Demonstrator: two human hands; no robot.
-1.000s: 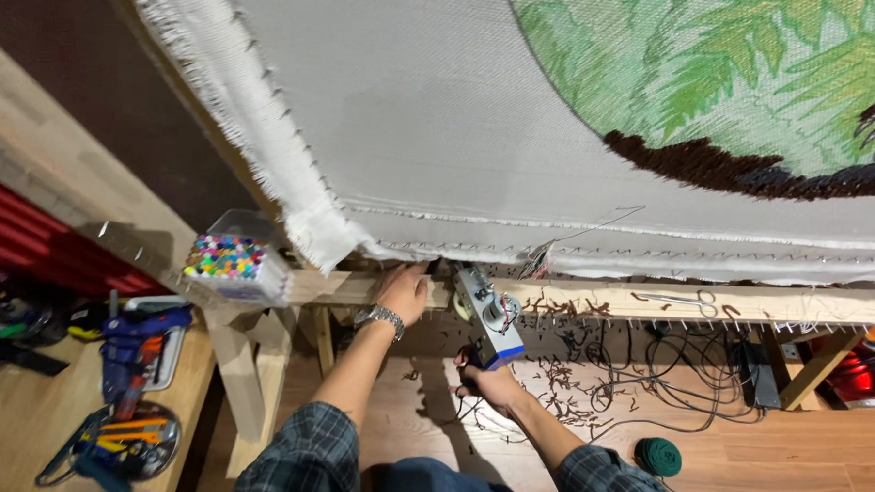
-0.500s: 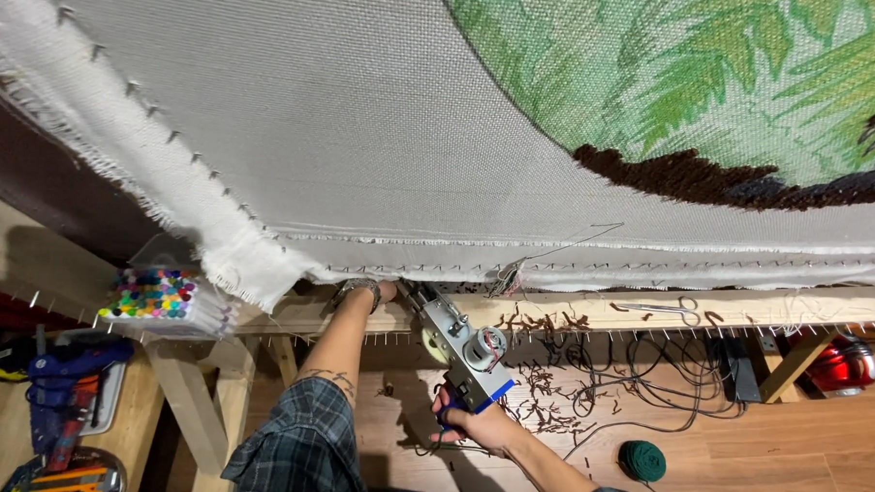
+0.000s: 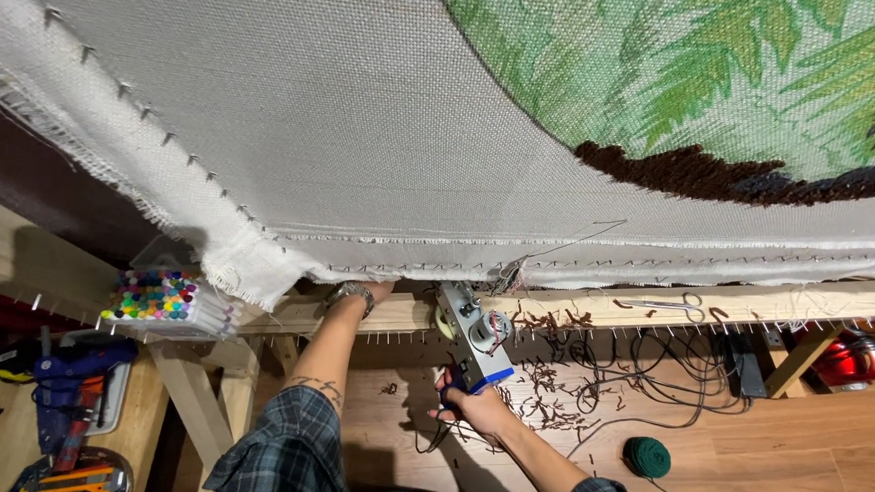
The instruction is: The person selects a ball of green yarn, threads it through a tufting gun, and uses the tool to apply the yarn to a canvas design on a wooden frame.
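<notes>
We note the grey metal tufting gun with blue handle (image 3: 471, 339) below the lower edge of the white woven backing cloth (image 3: 363, 146), just under the wooden frame rail (image 3: 649, 302). Our right hand (image 3: 475, 407) is wrapped closed around the blue handle at its low end. Our left hand (image 3: 373, 290) is up at the cloth's edge by the rail; its fingers are hidden, so we cannot tell how they stand.

We judge the gun rigid, fairly heavy, top-weighted with gears; the handle is the safe grip, with a second hand on the body. Its long axis runs from the handle up and slightly left, with the nose toward the cloth.

The cloth looks taut but yielding.
</notes>
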